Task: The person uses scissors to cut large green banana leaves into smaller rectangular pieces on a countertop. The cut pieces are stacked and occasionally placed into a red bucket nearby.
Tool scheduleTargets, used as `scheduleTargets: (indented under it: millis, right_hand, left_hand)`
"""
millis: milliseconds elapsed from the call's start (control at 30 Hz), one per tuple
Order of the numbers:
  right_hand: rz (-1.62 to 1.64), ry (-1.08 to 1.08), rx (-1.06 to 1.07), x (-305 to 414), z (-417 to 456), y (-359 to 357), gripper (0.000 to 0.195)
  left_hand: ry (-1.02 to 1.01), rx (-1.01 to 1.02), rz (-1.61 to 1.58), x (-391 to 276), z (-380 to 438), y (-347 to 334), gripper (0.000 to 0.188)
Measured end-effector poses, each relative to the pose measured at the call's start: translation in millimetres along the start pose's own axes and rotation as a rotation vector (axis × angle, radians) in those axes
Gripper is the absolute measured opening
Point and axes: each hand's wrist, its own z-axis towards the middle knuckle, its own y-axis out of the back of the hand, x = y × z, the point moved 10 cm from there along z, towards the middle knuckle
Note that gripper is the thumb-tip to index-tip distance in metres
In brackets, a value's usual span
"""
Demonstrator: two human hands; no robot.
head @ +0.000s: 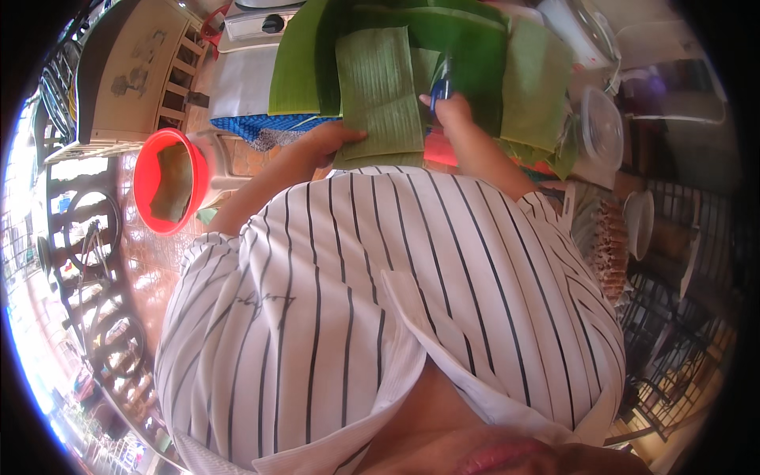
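Observation:
My left hand (pixel 333 140) pinches the lower left edge of a cut piece of banana leaf (pixel 380 89), with the thumb on top. In my right hand (pixel 455 111) is a blue-handled tool (pixel 440 92); its pale far end is blurred, so I cannot tell whether it is a knife or scissors. The tool lies just right of the held piece, over large green banana leaves (pixel 475 65). At the right side of the pile rests a duller leaf piece (pixel 534 89).
On a plastic stool (pixel 228 160) at left stands a red tub (pixel 200 178) with leaf pieces inside. A stove (pixel 255 25) sits beyond the leaves, and a blue patterned cloth (pixel 255 123) shows beneath them. Rightward are a clear plastic container (pixel 602 127) and a black wire rack (pixel 671 338).

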Motion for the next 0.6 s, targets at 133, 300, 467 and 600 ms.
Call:
scheduleTargets:
  millis: [133,300,467,600]
  right_hand:
    - [-0.104,0.095,-0.116,-42,47,-7,0.028]
    - [0.367,-0.119,0.030,-28,11,-15,0.026]
    - [0.147,-0.166,-0.021,-45,24,-10,0.033]
    - [0.235,-0.103,-0.036,-34,15,-12,0.032]
  left_hand:
    - [-0.008,0.024,0.007,-9,-4,-10,0.043]
    - [-0.005,0.007,-0.075,-3,-9,-2,0.044]
    - [0.009,0.093,-0.104,-1,-2,-9,0.042]
    - [0.018,0.083,-0.101,-1,-1,-5,0.041]
